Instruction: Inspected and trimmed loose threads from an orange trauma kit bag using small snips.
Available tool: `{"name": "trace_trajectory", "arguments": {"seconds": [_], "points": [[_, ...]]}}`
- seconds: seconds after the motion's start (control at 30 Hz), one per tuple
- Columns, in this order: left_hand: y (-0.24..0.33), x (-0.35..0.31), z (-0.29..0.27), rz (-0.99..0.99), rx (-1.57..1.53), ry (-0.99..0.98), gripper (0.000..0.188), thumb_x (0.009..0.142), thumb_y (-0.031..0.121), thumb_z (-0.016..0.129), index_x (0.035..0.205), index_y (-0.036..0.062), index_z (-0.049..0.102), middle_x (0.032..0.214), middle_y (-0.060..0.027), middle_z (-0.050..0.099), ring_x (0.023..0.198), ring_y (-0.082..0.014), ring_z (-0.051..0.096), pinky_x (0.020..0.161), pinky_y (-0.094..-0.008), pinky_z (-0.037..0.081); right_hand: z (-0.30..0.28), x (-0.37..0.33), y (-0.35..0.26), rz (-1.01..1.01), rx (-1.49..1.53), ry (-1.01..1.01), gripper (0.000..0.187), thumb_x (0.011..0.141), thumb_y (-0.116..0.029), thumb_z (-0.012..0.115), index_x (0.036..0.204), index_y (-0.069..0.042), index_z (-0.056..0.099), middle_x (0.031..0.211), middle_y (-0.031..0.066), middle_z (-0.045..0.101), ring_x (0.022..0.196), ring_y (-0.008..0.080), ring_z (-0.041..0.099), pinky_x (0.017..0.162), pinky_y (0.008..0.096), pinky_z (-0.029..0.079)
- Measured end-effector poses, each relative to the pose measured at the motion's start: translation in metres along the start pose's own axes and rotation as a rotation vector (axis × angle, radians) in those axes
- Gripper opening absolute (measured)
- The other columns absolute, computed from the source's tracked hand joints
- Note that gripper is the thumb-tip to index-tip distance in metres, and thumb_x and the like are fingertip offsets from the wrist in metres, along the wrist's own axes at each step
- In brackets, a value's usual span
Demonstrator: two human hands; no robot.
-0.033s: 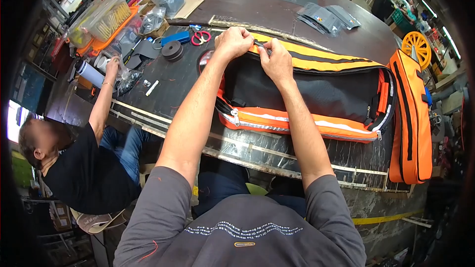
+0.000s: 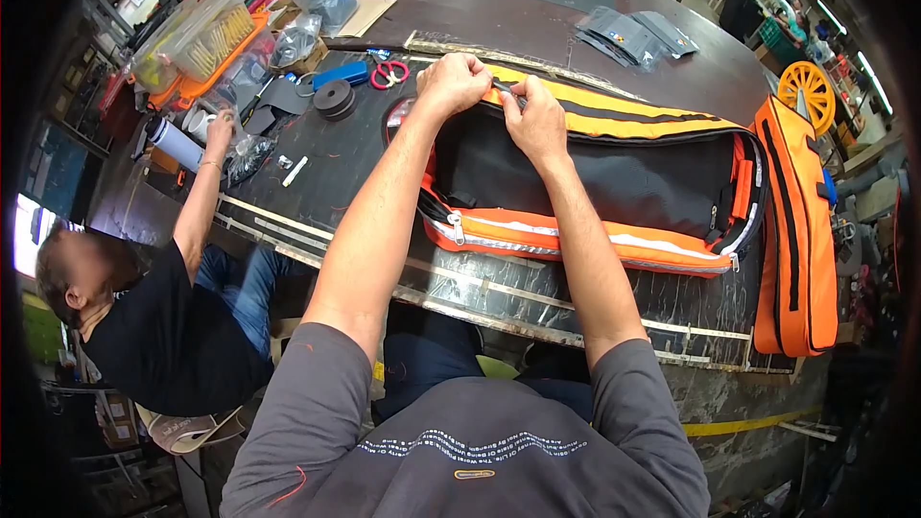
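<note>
An orange and black bag with reflective strips lies open on the dark table, its black inside showing. At its far left corner, my left hand is closed on the yellow-orange edge by the black zipper band. Close beside it, my right hand pinches the same edge, thumb and fingers together. Between the two hands a short dark piece of the edge shows; I cannot make out its details. A silver zipper pull hangs at the bag's near left corner.
A second orange bag stands at the table's right end. To the left are pink scissors, a black tape roll, a white marker and plastic boxes. A co-worker's arm reaches over the left side. Grey pouches lie beyond.
The co-worker's hand at the left has shifted slightly among the small items. My hands and the bag look unchanged.
</note>
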State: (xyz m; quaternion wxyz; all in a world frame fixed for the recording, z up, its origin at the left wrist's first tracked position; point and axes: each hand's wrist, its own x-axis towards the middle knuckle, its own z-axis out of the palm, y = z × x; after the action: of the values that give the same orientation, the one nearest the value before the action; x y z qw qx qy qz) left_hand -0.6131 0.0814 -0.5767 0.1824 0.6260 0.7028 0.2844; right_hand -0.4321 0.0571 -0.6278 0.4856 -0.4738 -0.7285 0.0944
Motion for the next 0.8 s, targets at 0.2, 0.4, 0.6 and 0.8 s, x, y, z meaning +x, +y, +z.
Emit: {"name": "trace_trajectory", "arguments": {"seconds": [0.2,0.4,0.6,0.8], "points": [[-0.023,-0.021,-0.014,0.373,-0.914,0.570,0.024,0.110,0.018,0.052,0.095,0.0028,0.061,0.087,-0.0015,0.058,0.077,-0.0127,0.055,0.074,-0.0296,0.046,-0.003,-0.025,0.004,-0.016,0.168,0.220,0.031,0.098,-0.022,0.082,0.117,-0.003,0.068,0.103,0.0158,0.073,0.091,0.0319,0.072,0.084,0.0412,0.058],[-0.196,-0.104,-0.047,0.124,-0.162,0.789,0.031,0.105,0.028,0.073,0.090,0.0006,0.071,0.081,-0.0140,0.066,0.072,-0.0268,0.064,0.068,-0.0408,0.050,-0.003,-0.057,0.016,0.001,0.232,0.270,0.031,0.099,-0.020,0.082,0.121,-0.005,0.066,0.100,0.0097,0.069,0.086,0.0230,0.069,0.082,0.0359,0.057],[-0.365,-0.128,-0.098,-0.198,0.316,0.568,0.034,0.096,0.028,0.079,0.127,0.0158,0.079,0.130,-0.0156,0.073,0.119,-0.0375,0.067,0.104,-0.0477,0.053,0.005,-0.060,0.018,0.058,0.230,0.244,0.030,0.100,-0.020,0.082,0.120,-0.005,0.065,0.096,0.0069,0.067,0.084,0.0173,0.065,0.080,0.0332,0.056],[-0.381,-0.087,-0.083,-0.331,0.458,0.338,0.033,0.105,0.029,0.069,0.130,0.0076,0.066,0.127,-0.0219,0.065,0.120,-0.0442,0.066,0.099,-0.0554,0.056,0.002,-0.062,0.003,-0.021,0.218,0.220,0.029,0.100,-0.017,0.082,0.119,-0.005,0.065,0.097,0.0065,0.065,0.082,0.0167,0.063,0.078,0.0321,0.054]]}}
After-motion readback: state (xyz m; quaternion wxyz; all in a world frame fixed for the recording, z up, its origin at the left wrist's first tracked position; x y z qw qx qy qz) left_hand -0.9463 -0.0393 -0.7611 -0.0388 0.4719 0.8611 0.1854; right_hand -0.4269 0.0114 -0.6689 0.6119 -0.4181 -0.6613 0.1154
